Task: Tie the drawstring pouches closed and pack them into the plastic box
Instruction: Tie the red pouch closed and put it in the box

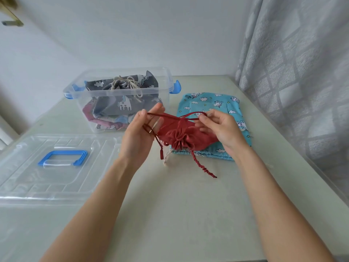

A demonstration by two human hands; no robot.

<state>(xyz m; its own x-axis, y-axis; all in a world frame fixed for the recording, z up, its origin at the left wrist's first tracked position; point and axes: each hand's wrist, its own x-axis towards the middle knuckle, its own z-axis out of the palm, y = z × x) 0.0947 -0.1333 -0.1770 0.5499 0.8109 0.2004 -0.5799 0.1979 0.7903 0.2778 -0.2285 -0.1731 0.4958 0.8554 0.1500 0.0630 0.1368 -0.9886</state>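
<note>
A red satin drawstring pouch (184, 137) is held up between my hands, its mouth gathered shut. My left hand (140, 136) pinches a loop of its red cord (160, 115). My right hand (221, 129) pinches the other loop of the same cord. Two loose cord ends hang down toward the table. Under the red pouch lies a flat turquoise pouch (222, 104) with a unicorn print. The clear plastic box (164, 80) with blue latches stands behind, holding a tied grey unicorn pouch (120, 99) on top of pink ones.
The box's clear lid (24, 178) with a blue handle lies flat at the left on the pale table (179, 205). A grey patterned curtain (302, 72) hangs along the right edge. A white wall runs behind the box.
</note>
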